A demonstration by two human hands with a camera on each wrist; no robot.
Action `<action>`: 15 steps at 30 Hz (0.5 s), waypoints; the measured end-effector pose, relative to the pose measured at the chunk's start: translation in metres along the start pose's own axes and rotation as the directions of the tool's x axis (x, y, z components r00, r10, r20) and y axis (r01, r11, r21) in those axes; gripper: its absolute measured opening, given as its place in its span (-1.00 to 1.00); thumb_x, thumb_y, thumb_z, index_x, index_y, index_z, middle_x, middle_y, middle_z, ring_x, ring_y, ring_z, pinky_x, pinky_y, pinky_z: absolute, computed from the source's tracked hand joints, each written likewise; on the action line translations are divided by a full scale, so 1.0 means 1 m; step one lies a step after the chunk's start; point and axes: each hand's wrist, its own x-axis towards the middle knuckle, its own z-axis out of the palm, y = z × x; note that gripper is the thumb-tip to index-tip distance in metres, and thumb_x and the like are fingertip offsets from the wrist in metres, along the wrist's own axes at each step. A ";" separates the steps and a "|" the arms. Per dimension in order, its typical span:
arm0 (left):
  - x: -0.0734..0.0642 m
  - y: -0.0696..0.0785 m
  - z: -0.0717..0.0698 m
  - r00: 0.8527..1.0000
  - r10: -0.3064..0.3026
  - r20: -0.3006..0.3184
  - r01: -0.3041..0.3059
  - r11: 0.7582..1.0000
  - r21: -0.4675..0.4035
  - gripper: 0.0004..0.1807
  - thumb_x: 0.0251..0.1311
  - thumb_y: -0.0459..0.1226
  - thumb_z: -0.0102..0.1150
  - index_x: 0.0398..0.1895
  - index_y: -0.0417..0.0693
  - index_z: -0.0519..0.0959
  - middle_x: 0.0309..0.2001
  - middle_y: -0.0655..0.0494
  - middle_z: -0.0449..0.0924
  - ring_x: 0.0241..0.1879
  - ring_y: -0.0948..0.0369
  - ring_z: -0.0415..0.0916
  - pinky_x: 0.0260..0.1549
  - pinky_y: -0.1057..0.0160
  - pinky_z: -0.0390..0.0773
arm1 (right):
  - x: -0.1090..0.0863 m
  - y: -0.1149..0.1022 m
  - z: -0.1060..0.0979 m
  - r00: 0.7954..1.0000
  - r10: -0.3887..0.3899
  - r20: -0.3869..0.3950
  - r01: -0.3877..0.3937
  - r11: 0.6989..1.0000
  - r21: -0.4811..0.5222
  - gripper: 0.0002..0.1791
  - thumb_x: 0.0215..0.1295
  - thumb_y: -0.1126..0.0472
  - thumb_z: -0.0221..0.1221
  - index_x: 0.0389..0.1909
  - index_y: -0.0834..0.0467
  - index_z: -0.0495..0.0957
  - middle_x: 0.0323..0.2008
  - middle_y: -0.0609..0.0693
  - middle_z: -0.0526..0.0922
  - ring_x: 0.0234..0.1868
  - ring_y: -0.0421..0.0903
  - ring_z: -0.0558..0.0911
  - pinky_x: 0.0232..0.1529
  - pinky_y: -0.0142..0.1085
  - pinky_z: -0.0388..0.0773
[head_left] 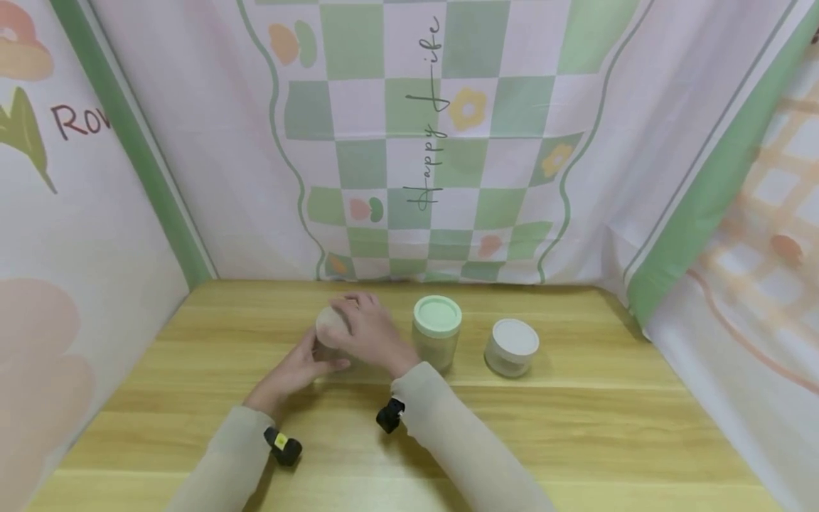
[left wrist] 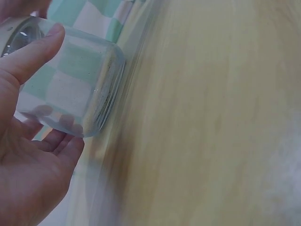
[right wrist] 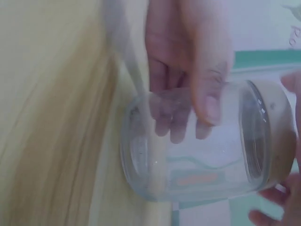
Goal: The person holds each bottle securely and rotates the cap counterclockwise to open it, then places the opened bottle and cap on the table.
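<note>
A clear glass jar (left wrist: 70,77) with a cream lid (head_left: 331,328) stands upright on the table at centre left. My left hand (head_left: 291,373) holds its body low down, thumb on the near side and fingers round the far side. Over the top, my right hand (head_left: 370,331) grips the lid, fingers and thumb spread round its edge. In the right wrist view the lid (right wrist: 278,129) sits on the jar's mouth, and only table and curtain colours show through the glass (right wrist: 207,155). The right hand partly covers the lid in the head view.
Just right of my right hand stands a taller jar with a mint-green lid (head_left: 438,316). Farther right is a short jar with a white lid (head_left: 515,338). The wooden table (head_left: 576,441) ends at a checked curtain (head_left: 416,163) behind, with more curtains at both sides.
</note>
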 end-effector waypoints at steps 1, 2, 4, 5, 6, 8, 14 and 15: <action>0.000 0.000 0.000 1.000 -0.001 -0.001 0.001 1.000 -0.004 0.05 0.29 -0.15 0.34 0.63 0.12 -0.19 0.57 -0.01 -0.10 0.48 -0.15 -0.03 0.33 -0.36 0.09 | -0.001 -0.002 0.001 0.999 0.018 -0.034 -0.019 0.999 -0.028 -0.30 0.38 -0.34 0.04 0.32 0.06 0.50 0.26 0.09 0.46 0.25 0.04 0.38 0.23 0.02 0.37; 0.001 0.000 0.000 1.000 -0.001 -0.002 0.000 1.000 -0.009 0.04 0.28 -0.14 0.34 0.62 0.13 -0.17 0.57 0.00 -0.08 0.48 -0.15 -0.01 0.33 -0.35 0.11 | -0.001 -0.004 0.001 0.997 0.034 -0.068 -0.038 0.998 -0.051 -0.30 0.36 -0.35 0.04 0.28 0.06 0.53 0.20 0.09 0.49 0.21 0.04 0.40 0.20 0.00 0.38; 0.001 0.000 0.000 1.000 -0.004 -0.007 0.004 1.000 -0.013 0.04 0.27 -0.13 0.35 0.62 0.13 -0.16 0.57 0.00 -0.07 0.47 -0.15 0.00 0.33 -0.35 0.11 | -0.003 -0.007 0.002 0.990 0.051 -0.128 -0.063 0.993 -0.097 -0.30 0.32 -0.36 0.07 0.21 0.08 0.58 0.10 0.09 0.52 0.12 0.03 0.44 0.13 -0.04 0.41; 0.000 0.000 0.000 1.000 -0.008 -0.007 0.008 1.000 -0.016 0.04 0.26 -0.13 0.36 0.62 0.13 -0.15 0.57 0.01 -0.07 0.48 -0.15 -0.02 0.33 -0.36 0.08 | -0.003 -0.009 0.003 0.987 0.051 -0.153 -0.069 0.991 -0.113 -0.31 0.29 -0.36 0.09 0.18 0.09 0.59 0.07 0.08 0.53 0.09 0.03 0.45 0.11 -0.05 0.42; 0.000 0.000 0.000 1.000 -0.011 -0.008 0.011 1.000 -0.018 0.04 0.26 -0.12 0.36 0.62 0.12 -0.14 0.57 0.01 -0.07 0.49 -0.15 -0.04 0.34 -0.36 0.05 | -0.003 -0.011 0.003 0.984 0.048 -0.174 -0.071 0.989 -0.130 -0.31 0.27 -0.36 0.11 0.15 0.10 0.61 0.03 0.09 0.55 0.05 0.03 0.47 0.07 -0.07 0.44; -0.001 0.000 0.001 1.000 -0.011 -0.007 0.011 1.000 -0.020 0.04 0.25 -0.12 0.37 0.62 0.10 -0.13 0.57 0.00 -0.08 0.51 -0.14 -0.10 0.36 -0.37 -0.03 | -0.004 -0.014 0.003 0.979 0.034 -0.200 -0.069 0.983 -0.170 -0.29 0.25 -0.38 0.14 0.10 0.14 0.63 -0.01 0.10 0.57 0.00 0.03 0.50 0.04 -0.09 0.47; -0.002 0.000 0.001 1.000 -0.018 -0.005 0.018 1.000 -0.022 -0.01 0.27 -0.14 0.35 0.60 0.02 -0.08 0.57 -0.04 -0.10 0.52 -0.14 -0.16 0.37 -0.37 -0.10 | -0.004 -0.018 0.007 0.978 0.016 -0.208 -0.060 0.977 -0.205 -0.22 0.21 -0.40 0.22 0.07 0.23 0.61 -0.06 0.15 0.55 -0.06 0.02 0.46 0.00 -0.15 0.48; -0.003 0.000 0.001 1.000 -0.018 -0.005 0.018 1.000 -0.019 -0.01 0.27 -0.14 0.35 0.60 0.01 -0.08 0.57 -0.05 -0.10 0.52 -0.15 -0.16 0.36 -0.38 -0.10 | -0.004 -0.018 0.008 0.978 0.021 -0.207 -0.062 0.979 -0.195 -0.22 0.21 -0.40 0.23 0.08 0.23 0.60 -0.06 0.15 0.53 -0.06 0.02 0.45 -0.01 -0.16 0.48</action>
